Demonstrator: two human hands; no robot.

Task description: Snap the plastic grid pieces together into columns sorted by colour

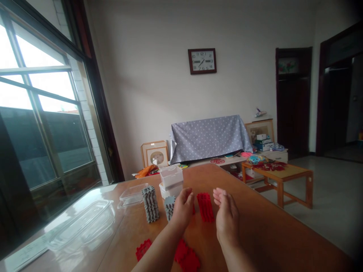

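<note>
My left hand (183,208) hovers over the wooden table, fingers loosely bent and nothing visible in it. Facing it from the right, my right hand (227,214) is open with fingers curved inward. Between the two hands stands a stack of red notched plastic pieces (205,207), apart from the right hand. A sliver of another red piece shows beside my left hand, which hides most of it. Behind that hand a short grey stack (169,207) is partly covered, and a taller grey stack (150,204) rises to its left. Loose red pieces (187,257) lie near my left forearm.
Another red piece (143,249) lies at the table's front. White plastic boxes (171,177) are stacked behind the grey pieces. A large clear container (82,223) and a clear lid (132,195) sit at left. A low wooden table (295,174) stands beyond the right edge.
</note>
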